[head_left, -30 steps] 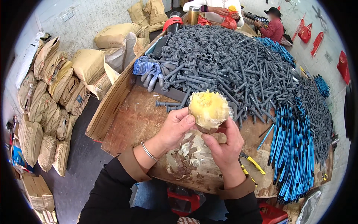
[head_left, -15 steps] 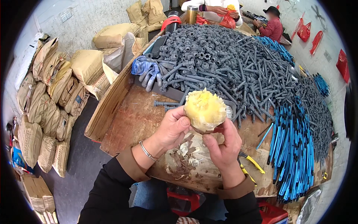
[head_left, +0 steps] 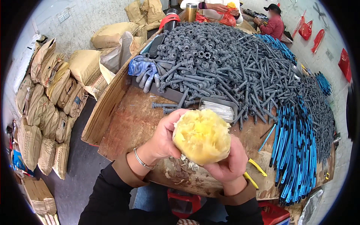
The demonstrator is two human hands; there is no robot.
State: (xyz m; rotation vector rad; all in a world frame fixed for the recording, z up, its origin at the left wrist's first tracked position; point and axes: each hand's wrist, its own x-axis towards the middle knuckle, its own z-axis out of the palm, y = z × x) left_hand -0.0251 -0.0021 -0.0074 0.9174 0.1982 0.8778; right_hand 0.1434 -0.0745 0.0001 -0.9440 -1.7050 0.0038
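Observation:
Between my two hands is a large, partly peeled yellow sweet potato [head_left: 202,137], its top broken and crumbly. My left hand [head_left: 165,137] grips its left side, thumb toward the front. My right hand [head_left: 230,161] holds it from the right and below, with several fingers hidden behind it. Under it, scraps of brownish peel [head_left: 180,172] lie on the wooden tabletop [head_left: 129,123]. Yellow-handled pliers [head_left: 257,167] rest just right of my right wrist.
A big heap of grey plastic fittings [head_left: 221,63] covers the far table. Blue strips [head_left: 294,150] lie right. A tray of metal pins [head_left: 217,109] and blue-grey gloves [head_left: 144,71] sit at the heap's edge. Paper sacks [head_left: 48,108] stack left. Two people are at the far end.
The sweet potato has come nearer and lower, its broken top tilted more toward me. Both hands moved with it, and the pin tray behind is now more visible.

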